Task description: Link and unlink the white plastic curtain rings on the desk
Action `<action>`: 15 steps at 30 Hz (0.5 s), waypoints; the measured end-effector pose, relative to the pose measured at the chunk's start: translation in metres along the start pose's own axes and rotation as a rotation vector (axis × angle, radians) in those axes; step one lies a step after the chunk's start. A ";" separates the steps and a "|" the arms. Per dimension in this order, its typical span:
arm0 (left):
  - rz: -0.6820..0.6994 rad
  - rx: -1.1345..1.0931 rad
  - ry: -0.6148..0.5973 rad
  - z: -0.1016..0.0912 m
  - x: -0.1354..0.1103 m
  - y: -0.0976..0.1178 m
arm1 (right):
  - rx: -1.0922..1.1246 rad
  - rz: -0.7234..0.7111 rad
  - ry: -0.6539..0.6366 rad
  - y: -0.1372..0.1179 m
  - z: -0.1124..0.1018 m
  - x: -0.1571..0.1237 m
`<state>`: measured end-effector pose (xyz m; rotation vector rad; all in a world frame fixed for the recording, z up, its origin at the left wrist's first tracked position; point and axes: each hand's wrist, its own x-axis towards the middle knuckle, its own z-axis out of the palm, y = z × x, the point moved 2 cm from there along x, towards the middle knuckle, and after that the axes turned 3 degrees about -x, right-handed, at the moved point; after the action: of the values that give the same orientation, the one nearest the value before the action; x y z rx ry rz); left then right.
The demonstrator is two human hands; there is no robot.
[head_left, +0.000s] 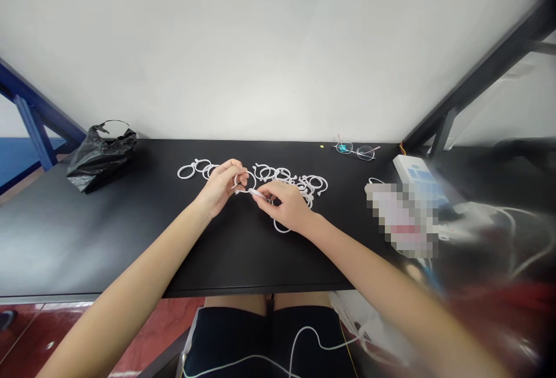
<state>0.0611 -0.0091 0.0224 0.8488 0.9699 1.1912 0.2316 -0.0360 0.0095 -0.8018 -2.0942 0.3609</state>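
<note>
In front of me, my left hand (pixel 220 186) is closed on a white ring (pixel 255 181), held upright between thumb and fingers. My right hand (pixel 287 203) pinches another white ring (pixel 257 193), seen almost edge-on, close beside the first. Whether the two rings are linked I cannot tell. Behind and under my right hand lies a loose pile of white rings (pixel 319 181), several with small knobs at their ends. A short row of similar rings (pixel 186 172) lies beyond my left hand, partly hidden by it.
On the black table (pixel 243 256), a black plastic bag (pixel 102 158) stands at the left. Eyeglasses (pixel 365 152) lie at the back right. A white power strip (pixel 410 164), a blurred-out object (pixel 399 219) and cables are at the right. A white cable (pixel 313 331) crosses my lap.
</note>
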 end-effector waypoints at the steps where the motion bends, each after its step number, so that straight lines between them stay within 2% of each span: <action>1: -0.001 0.002 -0.003 0.000 0.000 0.000 | -0.001 -0.001 -0.002 0.000 0.000 0.000; 15: 0.005 0.009 -0.054 0.000 0.000 -0.001 | -0.002 0.027 -0.041 -0.003 -0.001 0.001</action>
<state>0.0615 -0.0093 0.0217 0.8870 0.9306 1.1638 0.2308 -0.0372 0.0120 -0.8308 -2.1239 0.3932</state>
